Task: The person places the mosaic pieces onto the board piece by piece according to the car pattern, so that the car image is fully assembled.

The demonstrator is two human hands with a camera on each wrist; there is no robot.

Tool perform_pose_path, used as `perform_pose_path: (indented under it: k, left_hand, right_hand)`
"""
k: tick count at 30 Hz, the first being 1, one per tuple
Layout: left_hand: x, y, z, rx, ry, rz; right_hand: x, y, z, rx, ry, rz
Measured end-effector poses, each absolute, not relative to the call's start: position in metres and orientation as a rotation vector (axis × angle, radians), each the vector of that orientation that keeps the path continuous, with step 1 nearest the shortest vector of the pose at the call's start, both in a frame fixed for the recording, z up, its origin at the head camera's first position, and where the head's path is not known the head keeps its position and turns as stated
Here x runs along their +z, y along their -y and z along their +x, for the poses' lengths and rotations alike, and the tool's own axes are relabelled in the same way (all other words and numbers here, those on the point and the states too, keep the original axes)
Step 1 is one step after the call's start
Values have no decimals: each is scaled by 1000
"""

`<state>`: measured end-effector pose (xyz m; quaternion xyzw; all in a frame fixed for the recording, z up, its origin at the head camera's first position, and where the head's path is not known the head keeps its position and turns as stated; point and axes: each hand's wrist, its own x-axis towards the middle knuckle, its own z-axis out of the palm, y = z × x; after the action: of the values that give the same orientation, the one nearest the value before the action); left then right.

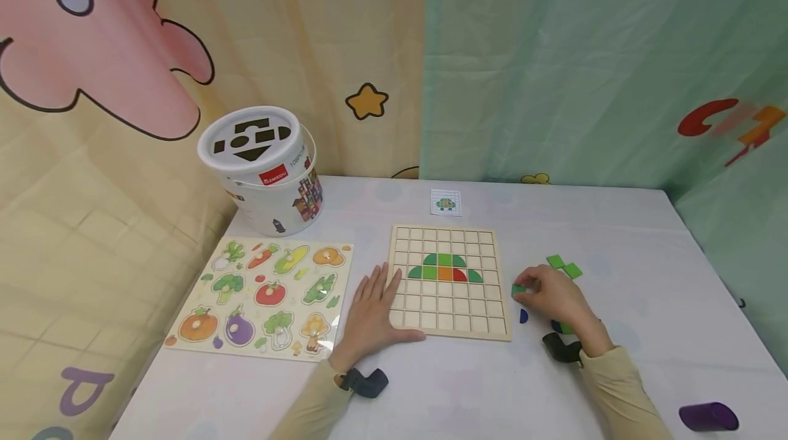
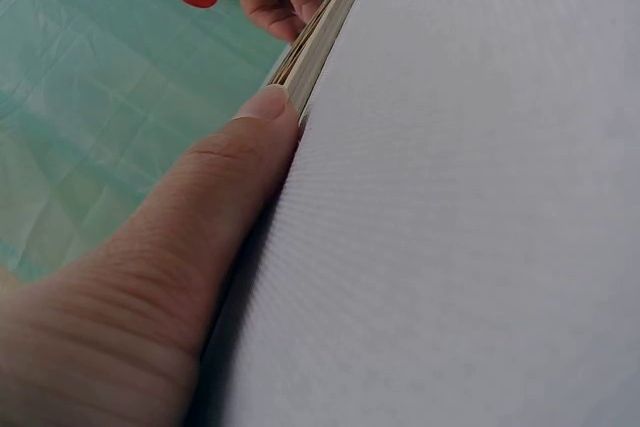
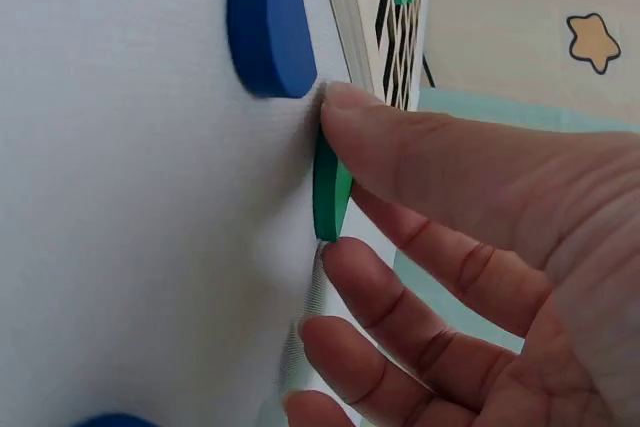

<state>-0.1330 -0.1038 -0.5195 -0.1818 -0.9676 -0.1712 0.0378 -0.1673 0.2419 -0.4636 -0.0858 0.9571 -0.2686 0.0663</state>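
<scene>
A wooden grid board lies on the white table and carries a small picture of green, orange and red pieces. My left hand lies flat and open beside the board's left side. In the left wrist view its thumb presses against the board's edge. Right of the board, my right hand pinches a small green piece that stands on its edge on the table. The right wrist view shows this green piece between thumb and forefinger, close to the board's edge.
A blue piece lies beside the right hand, and two green squares lie behind it. A pattern card lies beyond the board. A vegetable puzzle and a white bucket are on the left, a purple cylinder at the front right.
</scene>
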Motion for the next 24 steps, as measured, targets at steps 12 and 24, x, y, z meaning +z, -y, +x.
perform_pose_path:
  k: [12,24]
  left_hand:
    - [-520,104,-133,-535,2965,-559]
    - [-519,104,-133,-519,2960,-561]
  right_hand:
    - [-463,-242,-167,-827,-2901,-243]
    - [-455,-240,-160,-824,-2949,-194]
